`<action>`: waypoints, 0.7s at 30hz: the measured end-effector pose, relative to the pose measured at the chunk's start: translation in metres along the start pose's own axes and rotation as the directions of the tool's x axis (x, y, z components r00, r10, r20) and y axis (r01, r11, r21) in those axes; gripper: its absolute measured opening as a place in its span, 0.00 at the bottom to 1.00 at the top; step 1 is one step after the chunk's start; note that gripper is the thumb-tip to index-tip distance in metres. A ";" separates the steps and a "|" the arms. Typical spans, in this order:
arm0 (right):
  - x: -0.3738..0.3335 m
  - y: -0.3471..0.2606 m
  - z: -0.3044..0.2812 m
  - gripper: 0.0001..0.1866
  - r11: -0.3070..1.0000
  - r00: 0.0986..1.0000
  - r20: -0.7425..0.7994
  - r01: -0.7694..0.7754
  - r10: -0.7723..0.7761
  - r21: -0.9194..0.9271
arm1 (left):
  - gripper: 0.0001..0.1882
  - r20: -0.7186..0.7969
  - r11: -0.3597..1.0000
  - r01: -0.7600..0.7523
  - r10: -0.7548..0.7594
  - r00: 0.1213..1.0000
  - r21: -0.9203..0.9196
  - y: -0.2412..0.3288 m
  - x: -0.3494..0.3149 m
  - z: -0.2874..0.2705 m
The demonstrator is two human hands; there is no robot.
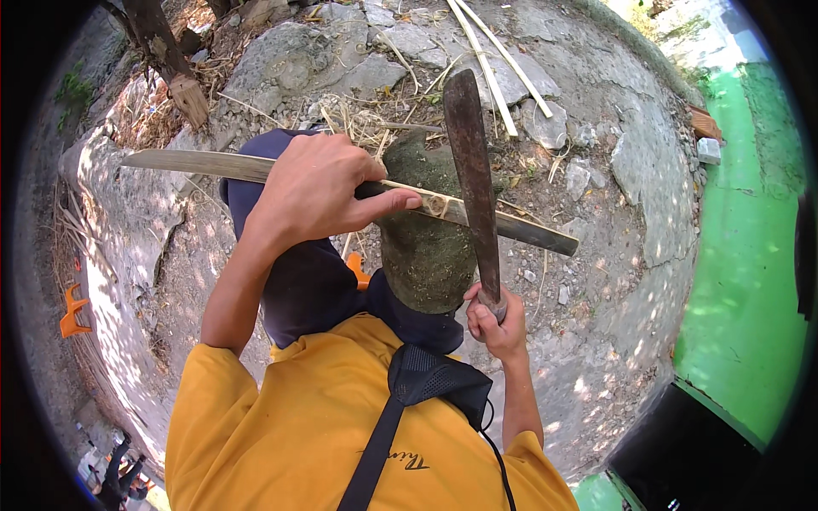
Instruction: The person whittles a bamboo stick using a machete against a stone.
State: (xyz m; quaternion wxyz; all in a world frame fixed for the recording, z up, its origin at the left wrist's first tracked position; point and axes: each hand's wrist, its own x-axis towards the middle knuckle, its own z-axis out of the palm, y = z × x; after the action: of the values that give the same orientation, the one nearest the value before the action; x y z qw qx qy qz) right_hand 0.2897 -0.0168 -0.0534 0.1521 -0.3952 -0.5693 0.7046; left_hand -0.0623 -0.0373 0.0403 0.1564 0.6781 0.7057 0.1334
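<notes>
Bamboo, split into a long strip (439, 205), is stretching across the person's knees, above a dusty green covering (426, 264), the left hand (319, 183) gripping it between thumb and curled fingers. The right hand (496, 324) is clasping a machete (471, 145), its dark blade crossing over the strip.

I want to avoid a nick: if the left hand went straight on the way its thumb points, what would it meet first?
Probably the dark knife blade, which crosses the bamboo strip to the right of the left hand; one view leaves the depth unclear.
</notes>
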 end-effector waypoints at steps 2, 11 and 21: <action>0.006 -0.011 0.006 0.12 1.000 1.000 0.002 0.001 -0.001 0.026 | 0.35 0.003 1.000 0.001 -0.001 1.000 0.008 0.001 0.001 0.000; 0.035 -0.053 0.017 0.19 0.955 0.989 0.142 -0.083 0.044 0.283 | 0.35 -0.029 1.000 -0.004 0.004 1.000 -0.006 0.001 0.001 0.002; 0.043 -0.036 0.015 0.24 0.767 0.954 0.296 -0.215 0.034 0.604 | 0.35 -0.018 1.000 0.019 -0.019 1.000 -0.003 -0.001 -0.002 0.002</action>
State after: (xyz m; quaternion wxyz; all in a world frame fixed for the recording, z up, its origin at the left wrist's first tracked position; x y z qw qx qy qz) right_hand 0.2427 0.0131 -0.0363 0.1494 -0.2596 -0.2881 0.9095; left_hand -0.0621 -0.0393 0.0386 0.1524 0.6700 0.7132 0.1391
